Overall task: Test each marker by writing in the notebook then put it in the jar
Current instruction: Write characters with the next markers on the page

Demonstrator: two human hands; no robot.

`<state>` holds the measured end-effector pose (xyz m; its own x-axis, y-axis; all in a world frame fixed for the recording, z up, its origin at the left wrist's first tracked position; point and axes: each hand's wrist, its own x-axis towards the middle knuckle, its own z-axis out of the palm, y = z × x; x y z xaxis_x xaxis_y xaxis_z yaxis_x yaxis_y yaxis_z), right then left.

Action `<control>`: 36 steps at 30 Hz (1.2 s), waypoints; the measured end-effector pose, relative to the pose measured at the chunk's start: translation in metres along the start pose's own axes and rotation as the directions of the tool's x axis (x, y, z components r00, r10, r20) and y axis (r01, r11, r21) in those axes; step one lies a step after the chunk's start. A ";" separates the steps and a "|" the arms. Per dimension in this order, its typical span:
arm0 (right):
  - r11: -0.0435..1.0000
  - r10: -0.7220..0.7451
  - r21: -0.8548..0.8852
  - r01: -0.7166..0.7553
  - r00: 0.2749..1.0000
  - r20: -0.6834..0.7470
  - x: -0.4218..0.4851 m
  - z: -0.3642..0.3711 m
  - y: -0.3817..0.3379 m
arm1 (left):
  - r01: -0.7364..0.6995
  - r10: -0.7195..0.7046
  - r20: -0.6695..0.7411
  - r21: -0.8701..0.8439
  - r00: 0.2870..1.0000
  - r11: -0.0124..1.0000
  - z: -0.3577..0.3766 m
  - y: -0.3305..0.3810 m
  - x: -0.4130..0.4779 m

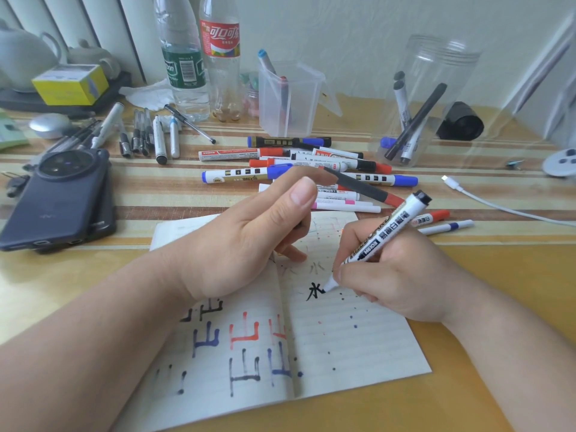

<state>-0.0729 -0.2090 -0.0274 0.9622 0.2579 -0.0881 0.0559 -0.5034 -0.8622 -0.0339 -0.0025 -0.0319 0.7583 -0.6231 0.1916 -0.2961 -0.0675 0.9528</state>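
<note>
Notebook [358, 347] lies open and flat, with both hands covering part of it. Left hand [243, 244] is on its fold with the fingers curled under; can't tell if it grips anything. Right hand [396, 275] is over the right page, pinching the marker [386, 235]. Jar [436, 73] stands upright beyond the notebook's far right corner. Marker axis is diagonal: tip down-left on the page, tail up-right.

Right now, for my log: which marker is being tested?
The white black-ended marker gripped by the right hand; only its tip touches the notebook.
</note>
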 end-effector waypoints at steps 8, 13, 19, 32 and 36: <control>0.958 -0.090 0.249 0.145 0.971 -0.221 0.003 -0.007 0.009 | -0.007 -0.009 0.068 0.232 0.998 0.973 -0.008 0.003 0.000; 0.819 -0.166 0.504 0.276 0.953 -0.252 0.007 -0.003 0.010 | -0.051 0.021 0.082 0.386 0.996 0.921 -0.006 -0.002 0.000; 0.782 -0.192 0.544 0.305 0.948 -0.255 0.006 -0.003 0.010 | -0.034 -0.007 0.084 0.472 0.996 0.881 -0.003 0.001 0.001; 0.890 -0.204 0.361 0.278 0.952 -0.229 0.003 0.002 0.005 | -0.118 0.069 0.120 0.471 0.990 0.874 0.000 0.005 -0.001; 0.874 -0.105 0.454 0.175 0.979 -0.175 0.004 -0.001 0.002 | -0.043 0.054 -0.035 0.260 0.998 0.965 -0.003 0.000 0.002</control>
<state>-0.0687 -0.2103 -0.0292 0.9827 0.1612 0.0914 0.0959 -0.0202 -0.9952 -0.0307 -0.0019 -0.0308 0.7612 -0.5982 0.2504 -0.4688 -0.2407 0.8499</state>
